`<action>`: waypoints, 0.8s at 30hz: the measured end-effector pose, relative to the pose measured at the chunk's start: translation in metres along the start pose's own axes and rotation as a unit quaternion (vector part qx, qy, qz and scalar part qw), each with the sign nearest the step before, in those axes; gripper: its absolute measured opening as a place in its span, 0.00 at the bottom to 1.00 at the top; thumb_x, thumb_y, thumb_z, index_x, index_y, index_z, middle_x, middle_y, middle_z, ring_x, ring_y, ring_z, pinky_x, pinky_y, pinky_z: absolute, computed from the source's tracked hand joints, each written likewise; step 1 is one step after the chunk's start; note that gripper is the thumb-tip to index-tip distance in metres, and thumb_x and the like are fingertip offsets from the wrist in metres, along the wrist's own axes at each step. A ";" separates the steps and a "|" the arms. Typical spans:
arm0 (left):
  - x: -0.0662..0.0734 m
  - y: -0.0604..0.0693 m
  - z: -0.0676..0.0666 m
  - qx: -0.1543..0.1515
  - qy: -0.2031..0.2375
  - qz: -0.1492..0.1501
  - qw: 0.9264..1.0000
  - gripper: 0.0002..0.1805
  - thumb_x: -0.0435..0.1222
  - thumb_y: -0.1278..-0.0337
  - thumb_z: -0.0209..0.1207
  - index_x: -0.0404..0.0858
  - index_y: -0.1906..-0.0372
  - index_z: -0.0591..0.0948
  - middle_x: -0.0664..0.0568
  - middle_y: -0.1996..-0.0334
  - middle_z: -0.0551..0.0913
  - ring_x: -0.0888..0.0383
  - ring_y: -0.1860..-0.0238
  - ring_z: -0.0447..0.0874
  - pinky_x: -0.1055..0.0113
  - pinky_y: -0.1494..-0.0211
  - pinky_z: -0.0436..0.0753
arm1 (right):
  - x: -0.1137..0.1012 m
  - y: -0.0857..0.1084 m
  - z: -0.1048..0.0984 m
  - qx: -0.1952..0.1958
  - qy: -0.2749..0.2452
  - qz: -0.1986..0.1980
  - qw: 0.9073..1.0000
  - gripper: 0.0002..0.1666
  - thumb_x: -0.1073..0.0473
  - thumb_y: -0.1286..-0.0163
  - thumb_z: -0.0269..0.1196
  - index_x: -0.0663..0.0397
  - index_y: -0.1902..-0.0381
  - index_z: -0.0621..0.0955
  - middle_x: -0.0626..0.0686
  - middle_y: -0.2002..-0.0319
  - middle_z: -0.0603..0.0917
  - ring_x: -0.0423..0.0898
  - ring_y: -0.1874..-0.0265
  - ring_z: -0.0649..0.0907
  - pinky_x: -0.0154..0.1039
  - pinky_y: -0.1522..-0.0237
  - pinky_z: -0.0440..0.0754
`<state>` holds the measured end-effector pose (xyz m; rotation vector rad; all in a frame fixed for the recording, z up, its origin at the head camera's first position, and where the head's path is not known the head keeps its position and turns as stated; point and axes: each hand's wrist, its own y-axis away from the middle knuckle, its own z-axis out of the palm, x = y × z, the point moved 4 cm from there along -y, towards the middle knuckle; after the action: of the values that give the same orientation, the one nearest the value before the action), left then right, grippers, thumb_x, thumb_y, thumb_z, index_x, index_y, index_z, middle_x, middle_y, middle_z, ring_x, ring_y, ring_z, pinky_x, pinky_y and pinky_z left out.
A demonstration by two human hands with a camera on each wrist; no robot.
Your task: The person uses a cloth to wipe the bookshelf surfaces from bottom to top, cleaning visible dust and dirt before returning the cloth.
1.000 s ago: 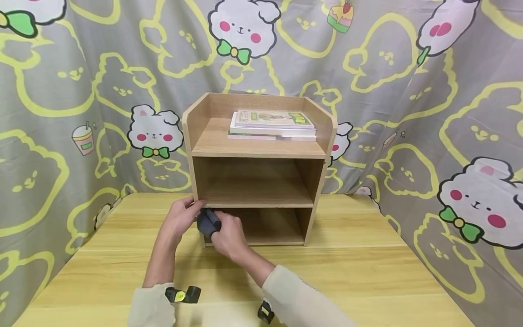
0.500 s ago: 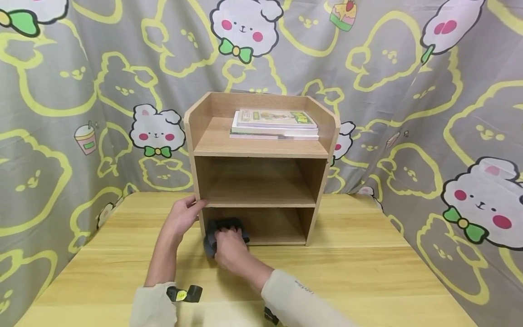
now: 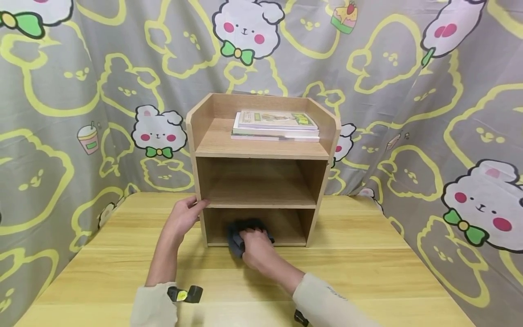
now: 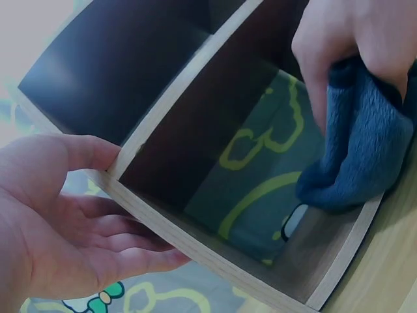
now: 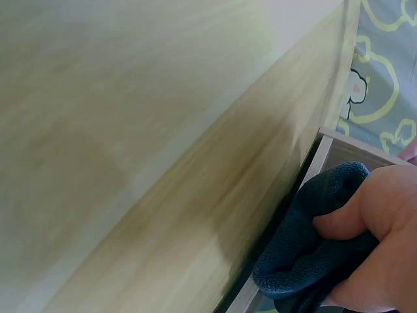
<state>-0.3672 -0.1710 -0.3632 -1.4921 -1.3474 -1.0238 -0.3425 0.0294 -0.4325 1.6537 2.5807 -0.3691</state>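
Observation:
A wooden shelf unit (image 3: 261,156) stands on the table. At its left edge, my left hand (image 3: 185,219) holds the side panel, the thumb on the front where the middle board meets it and the other fingers along the outside, as the left wrist view shows. My right hand (image 3: 258,249) grips a dark blue-grey cloth (image 4: 365,137) in the bottom compartment. The cloth lies bunched over the front edge of the bottom board, near the middle. In the right wrist view, the thumb presses into the folded cloth (image 5: 313,228).
A small stack of books (image 3: 275,126) lies on the top board, between raised sides. The light wood table (image 3: 359,272) spreads around the unit. A grey patterned curtain (image 3: 392,109) hangs behind and on both sides.
My right hand has moved the cloth from the left side panel down onto the bottom board, then rightward along its front edge. The left hand has stayed at the panel.

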 end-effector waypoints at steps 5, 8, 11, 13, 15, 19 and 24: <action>-0.004 0.001 -0.002 -0.002 0.003 -0.003 1.000 0.30 0.43 0.25 0.52 0.30 0.27 0.68 0.33 0.30 0.72 0.40 0.29 0.71 0.46 0.30 0.73 | 0.006 0.005 -0.001 0.001 -0.004 0.002 1.000 0.24 0.69 0.46 0.66 0.49 0.50 0.83 0.50 0.56 0.85 0.53 0.53 0.83 0.57 0.43 0.79; -0.004 0.003 -0.001 -0.002 0.009 -0.001 1.000 0.30 0.43 0.25 0.52 0.30 0.27 0.68 0.33 0.30 0.72 0.40 0.29 0.70 0.46 0.30 0.73 | 0.009 0.007 -0.001 0.002 -0.001 0.001 1.000 0.25 0.69 0.46 0.67 0.50 0.49 0.83 0.50 0.56 0.85 0.53 0.54 0.83 0.56 0.45 0.79; -0.004 0.004 0.000 0.001 0.015 0.000 1.000 0.30 0.43 0.25 0.52 0.29 0.28 0.69 0.33 0.31 0.73 0.41 0.30 0.71 0.46 0.30 0.73 | 0.012 0.008 -0.002 0.004 0.003 0.002 1.000 0.25 0.69 0.46 0.67 0.50 0.49 0.83 0.51 0.55 0.86 0.53 0.53 0.83 0.56 0.47 0.80; -0.004 0.003 0.000 0.003 0.013 0.003 1.000 0.29 0.42 0.25 0.52 0.29 0.29 0.70 0.33 0.32 0.74 0.41 0.31 0.73 0.47 0.31 0.75 | 0.014 0.010 -0.003 0.006 0.003 0.000 1.000 0.25 0.69 0.46 0.67 0.51 0.49 0.83 0.51 0.54 0.86 0.54 0.53 0.83 0.56 0.48 0.80; -0.005 0.002 -0.001 0.005 0.010 0.003 1.000 0.29 0.43 0.26 0.53 0.30 0.29 0.70 0.34 0.32 0.74 0.41 0.31 0.73 0.47 0.32 0.75 | 0.017 0.011 -0.005 0.010 0.001 -0.004 1.000 0.24 0.69 0.46 0.66 0.51 0.49 0.83 0.52 0.55 0.86 0.54 0.54 0.84 0.55 0.50 0.80; -0.003 0.000 -0.001 0.004 0.006 0.005 1.000 0.29 0.43 0.25 0.53 0.31 0.28 0.71 0.35 0.32 0.74 0.41 0.31 0.72 0.47 0.32 0.75 | 0.024 0.014 -0.008 0.022 -0.002 -0.010 1.000 0.23 0.70 0.47 0.66 0.52 0.52 0.83 0.52 0.57 0.86 0.54 0.56 0.84 0.54 0.53 0.80; -0.002 -0.002 -0.001 0.002 0.005 0.006 1.000 0.30 0.43 0.26 0.53 0.31 0.28 0.70 0.34 0.33 0.75 0.41 0.31 0.73 0.47 0.31 0.75 | 0.031 0.017 -0.010 0.042 -0.009 -0.018 0.999 0.23 0.72 0.48 0.66 0.53 0.52 0.83 0.52 0.57 0.86 0.55 0.55 0.85 0.57 0.53 0.81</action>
<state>-0.3691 -0.1723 -0.3652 -1.4886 -1.3307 -1.0196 -0.3399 0.0660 -0.4313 1.6220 2.6189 -0.4992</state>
